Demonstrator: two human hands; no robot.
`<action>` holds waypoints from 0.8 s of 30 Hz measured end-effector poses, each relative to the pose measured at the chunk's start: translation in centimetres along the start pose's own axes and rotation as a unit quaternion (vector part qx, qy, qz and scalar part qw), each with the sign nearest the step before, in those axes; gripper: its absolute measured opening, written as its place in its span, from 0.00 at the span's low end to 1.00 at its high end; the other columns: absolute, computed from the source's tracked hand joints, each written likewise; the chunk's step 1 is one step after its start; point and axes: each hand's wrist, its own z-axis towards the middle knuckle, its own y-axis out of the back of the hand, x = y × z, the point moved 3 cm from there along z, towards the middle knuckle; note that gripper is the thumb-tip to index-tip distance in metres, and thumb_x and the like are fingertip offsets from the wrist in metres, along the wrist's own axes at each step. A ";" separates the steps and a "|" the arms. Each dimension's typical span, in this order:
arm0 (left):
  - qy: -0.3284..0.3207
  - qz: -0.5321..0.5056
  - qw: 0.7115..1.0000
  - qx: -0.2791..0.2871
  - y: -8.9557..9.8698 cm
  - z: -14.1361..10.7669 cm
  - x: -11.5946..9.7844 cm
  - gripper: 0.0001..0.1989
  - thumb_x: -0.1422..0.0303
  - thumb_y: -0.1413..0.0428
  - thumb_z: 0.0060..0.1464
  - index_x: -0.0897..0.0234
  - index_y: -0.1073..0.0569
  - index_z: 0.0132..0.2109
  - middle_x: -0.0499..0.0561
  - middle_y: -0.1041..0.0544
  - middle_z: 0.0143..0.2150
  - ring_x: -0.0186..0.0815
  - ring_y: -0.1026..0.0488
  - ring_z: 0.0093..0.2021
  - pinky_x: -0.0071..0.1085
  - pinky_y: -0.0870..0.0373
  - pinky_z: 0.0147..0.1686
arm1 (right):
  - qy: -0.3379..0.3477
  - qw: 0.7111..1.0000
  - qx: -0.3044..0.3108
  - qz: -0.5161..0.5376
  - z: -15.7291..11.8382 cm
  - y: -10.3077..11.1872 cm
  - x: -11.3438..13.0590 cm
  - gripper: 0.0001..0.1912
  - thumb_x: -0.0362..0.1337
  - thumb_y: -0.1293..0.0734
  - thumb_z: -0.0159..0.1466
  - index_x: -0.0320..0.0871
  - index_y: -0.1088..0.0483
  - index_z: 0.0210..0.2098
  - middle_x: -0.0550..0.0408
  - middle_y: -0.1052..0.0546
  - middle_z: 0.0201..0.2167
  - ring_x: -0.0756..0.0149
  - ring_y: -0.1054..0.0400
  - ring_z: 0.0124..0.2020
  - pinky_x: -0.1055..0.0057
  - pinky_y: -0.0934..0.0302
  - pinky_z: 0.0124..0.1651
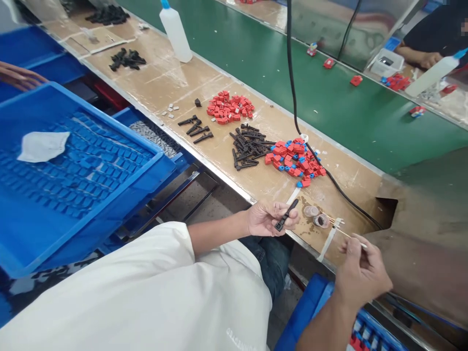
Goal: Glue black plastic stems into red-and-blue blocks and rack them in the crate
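My left hand (268, 218) grips a black plastic rod-shaped part (286, 215) over the bench's front edge, its square end toward me. In my right hand (361, 268) is a thin stick (345, 233), pinched between thumb and fingers, its tip pointing left toward the small cups. Two small clear cups stand on the bench between my hands; the nearer cup (321, 221) holds something dark. Wet brown spots surround them. Beyond lie a pile of black rod parts (250, 145), a heap of red-and-blue pieces (294, 161) and another of red pieces (229, 107).
A black cable (292, 73) hangs down across the bench. A white bottle (176, 34) stands at the back edge by the green conveyor belt (248, 44). At left, a large blue tray (142, 187) holds blue parts. A co-worker's hand (429, 59) is across the belt.
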 end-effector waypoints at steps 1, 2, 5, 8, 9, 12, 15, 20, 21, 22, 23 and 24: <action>-0.002 0.004 1.000 -0.003 0.4 -0.1 -0.1 0.08 0.78 0.41 0.40 0.69 0.31 0.31 0.49 0.37 0.26 0.23 0.51 0.21 0.17 0.57 0.16 | 0.007 0.999 0.028 -0.036 0.5 -0.5 -0.6 0.15 0.47 0.31 0.63 0.40 0.23 0.35 0.53 0.24 0.31 0.68 0.31 0.27 0.69 0.34 0.33; -0.004 0.008 1.000 -0.006 0.7 -0.2 -0.1 0.07 0.78 0.41 0.42 0.69 0.31 0.31 0.49 0.37 0.27 0.23 0.51 0.21 0.17 0.57 0.16 | 0.017 0.996 0.060 -0.069 0.9 -1.0 -1.1 0.17 0.49 0.32 0.63 0.40 0.23 0.35 0.52 0.23 0.32 0.67 0.30 0.29 0.68 0.34 0.34; -0.020 0.008 1.000 -0.002 1.2 -0.5 -0.6 0.06 0.78 0.41 0.44 0.71 0.30 0.32 0.49 0.36 0.27 0.22 0.51 0.21 0.16 0.54 0.16 | 0.029 0.979 0.155 -0.128 1.5 -2.6 -2.3 0.21 0.51 0.36 0.62 0.40 0.22 0.37 0.49 0.23 0.32 0.65 0.32 0.30 0.68 0.36 0.36; -0.034 -0.001 0.999 0.009 1.4 -0.7 -1.3 0.07 0.78 0.39 0.43 0.72 0.29 0.32 0.49 0.35 0.27 0.21 0.50 0.21 0.14 0.54 0.16 | 0.000 0.975 0.165 -0.148 1.4 -2.9 -2.8 0.25 0.52 0.34 0.59 0.39 0.22 0.44 0.54 0.28 0.28 0.69 0.39 0.25 0.69 0.39 0.33; -0.036 -0.005 0.999 0.008 1.5 -0.7 -1.5 0.07 0.78 0.39 0.43 0.72 0.29 0.32 0.49 0.35 0.27 0.20 0.51 0.20 0.14 0.54 0.15 | -0.016 0.976 0.156 -0.150 1.4 -2.7 -2.8 0.27 0.53 0.33 0.58 0.38 0.23 0.47 0.57 0.30 0.27 0.70 0.41 0.24 0.69 0.40 0.32; -0.045 -0.018 0.999 -0.010 2.0 -0.9 -2.2 0.07 0.79 0.40 0.43 0.72 0.29 0.32 0.48 0.35 0.27 0.19 0.52 0.19 0.14 0.55 0.15 | -0.052 0.978 0.141 -0.144 1.4 -1.6 -2.0 0.33 0.52 0.31 0.56 0.36 0.28 0.55 0.62 0.34 0.24 0.71 0.42 0.23 0.71 0.42 0.31; -0.067 -0.032 0.997 -0.028 2.6 -1.1 -3.0 0.06 0.80 0.41 0.44 0.72 0.29 0.32 0.48 0.34 0.27 0.18 0.53 0.18 0.15 0.55 0.14 | -0.043 0.984 0.095 -0.141 1.8 -0.5 0.1 0.34 0.51 0.30 0.56 0.36 0.29 0.56 0.62 0.34 0.24 0.71 0.42 0.24 0.71 0.43 0.31; -0.122 -0.074 0.987 -0.073 3.6 -1.7 -4.7 0.05 0.82 0.42 0.47 0.74 0.27 0.34 0.50 0.31 0.27 0.18 0.50 0.18 0.14 0.55 0.14 | 0.043 0.973 0.159 -0.160 3.7 -3.9 4.1 0.26 0.54 0.33 0.62 0.40 0.25 0.49 0.58 0.30 0.26 0.69 0.39 0.25 0.69 0.41 0.33; -0.132 -0.079 0.984 -0.085 3.7 -1.8 -5.0 0.05 0.82 0.43 0.48 0.74 0.26 0.34 0.50 0.30 0.28 0.18 0.50 0.17 0.14 0.55 0.14 | 0.074 0.954 0.220 -0.187 4.1 -5.7 4.6 0.23 0.53 0.34 0.63 0.41 0.24 0.46 0.55 0.28 0.27 0.67 0.37 0.26 0.68 0.40 0.34; -0.141 -0.082 0.982 -0.098 3.8 -1.9 -5.2 0.05 0.82 0.44 0.49 0.74 0.26 0.35 0.51 0.30 0.28 0.17 0.50 0.17 0.14 0.55 0.14 | 0.106 0.928 0.279 -0.223 4.6 -7.7 5.0 0.21 0.52 0.36 0.64 0.42 0.23 0.45 0.53 0.26 0.30 0.65 0.35 0.28 0.68 0.39 0.36; -0.150 -0.082 0.979 -0.110 3.9 -1.9 -5.4 0.05 0.82 0.44 0.50 0.75 0.26 0.35 0.51 0.29 0.28 0.17 0.50 0.17 0.14 0.55 0.14 | 0.138 0.897 0.327 -0.264 5.0 -9.7 5.3 0.20 0.49 0.37 0.65 0.43 0.24 0.46 0.51 0.25 0.34 0.64 0.33 0.31 0.67 0.39 0.37; -0.156 -0.081 0.977 -0.121 4.0 -2.0 -5.6 0.05 0.82 0.45 0.51 0.75 0.25 0.35 0.52 0.29 0.29 0.17 0.50 0.17 0.14 0.55 0.14 | 0.168 0.865 0.355 -0.313 5.5 -11.6 5.5 0.19 0.46 0.39 0.66 0.44 0.24 0.48 0.49 0.24 0.39 0.62 0.32 0.34 0.67 0.39 0.37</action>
